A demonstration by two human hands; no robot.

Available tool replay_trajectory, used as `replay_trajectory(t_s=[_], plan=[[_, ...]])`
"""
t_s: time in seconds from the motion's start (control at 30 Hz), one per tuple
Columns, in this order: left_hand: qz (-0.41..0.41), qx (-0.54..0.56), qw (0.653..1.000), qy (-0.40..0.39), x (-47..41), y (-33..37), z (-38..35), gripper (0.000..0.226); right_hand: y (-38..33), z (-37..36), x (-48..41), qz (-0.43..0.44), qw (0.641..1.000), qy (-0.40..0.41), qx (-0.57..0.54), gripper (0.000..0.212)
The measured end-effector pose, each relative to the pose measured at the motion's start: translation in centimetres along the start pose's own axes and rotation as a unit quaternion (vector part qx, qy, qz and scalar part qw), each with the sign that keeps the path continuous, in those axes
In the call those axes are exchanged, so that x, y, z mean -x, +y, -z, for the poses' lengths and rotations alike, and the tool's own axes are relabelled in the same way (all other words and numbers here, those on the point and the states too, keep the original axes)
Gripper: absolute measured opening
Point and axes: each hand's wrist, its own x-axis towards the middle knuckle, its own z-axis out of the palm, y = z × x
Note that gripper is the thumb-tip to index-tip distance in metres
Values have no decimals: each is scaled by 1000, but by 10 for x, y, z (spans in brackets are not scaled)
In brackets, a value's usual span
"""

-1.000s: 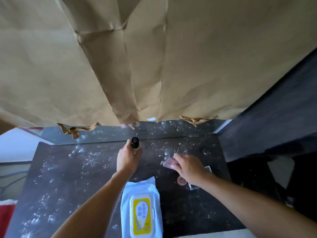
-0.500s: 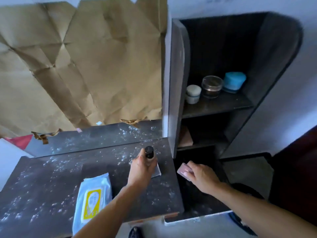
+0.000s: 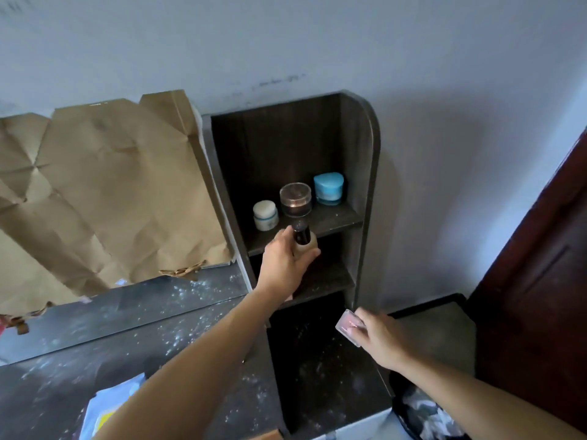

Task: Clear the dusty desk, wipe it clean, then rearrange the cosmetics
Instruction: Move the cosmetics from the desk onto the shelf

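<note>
Left hand is gripping a beige bottle with a black cap, fingers curling round its body. The bottle is sticking out of the hand toward 1 o'clock, cap up, tilting slightly. It is hanging in the air just in front of the upper shelf of the dark shelf unit.

On that shelf three jars are standing in a row. The white jar is at 11 o'clock from the bottle cap, the clear-lidded jar is at 12 o'clock just beyond it, and the blue jar is at 1 o'clock, further back.

Right hand is pinching a small clear compact with pink inside. The compact is showing at the hand's 10 o'clock, held over the low dark surface under the shelf unit.

The dusty counter is lying at 8 o'clock from the left hand, with a wipes pack on it, partly hidden by the forearm. Brown paper is covering the wall at 9 o'clock. A bin is sitting at 5 o'clock, below the right forearm.
</note>
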Motion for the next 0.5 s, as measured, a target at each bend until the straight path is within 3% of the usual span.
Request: replay_trajectory(t_s=[0.27, 0.5], plan=[[16, -10, 998, -59, -96, 28, -27, 20, 18, 28, -17, -28, 999, 33, 4, 25], [-12, -44, 996, -80, -127, 17, -54, 31, 43, 19, -47, -80, 996, 35, -26, 26]])
